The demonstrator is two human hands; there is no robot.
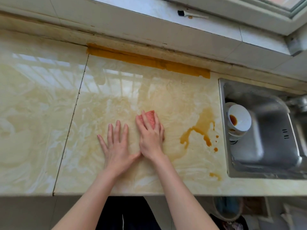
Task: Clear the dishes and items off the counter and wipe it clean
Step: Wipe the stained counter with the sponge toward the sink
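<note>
Nearest: both forearms reach in over the front edge of the surface (41,130), a glossy cream marbled slab.

Left hand (116,146): open, palm down flat on the surface, fingers straight and spread. It holds nothing. Its thumb touches the right wrist.

Right hand (150,135): just right of the left, pressing down on a pink sponge (150,116), with thumb and fingers curled over it. Only the sponge's far end shows past the fingertips. The sponge lies on the surface near the middle of the slab.

Right of the sponge, apart from it: brown spill (199,128), an irregular puddle with a few drops beside it and a small smear nearer the front edge.

Left: a dark seam (73,117) runs front to back through the surface.

Far right: steel sink (223,138) let into the surface, with stacked white bowls (240,120) inside against its left wall. The top bowl is tilted and has brown residue in it. A tap (299,102) shows at the frame edge.

Back edge: orange-brown strip (146,61) along the wall joint.

Farthest: window sill (149,7) with a small brush (191,14) lying on it.
</note>
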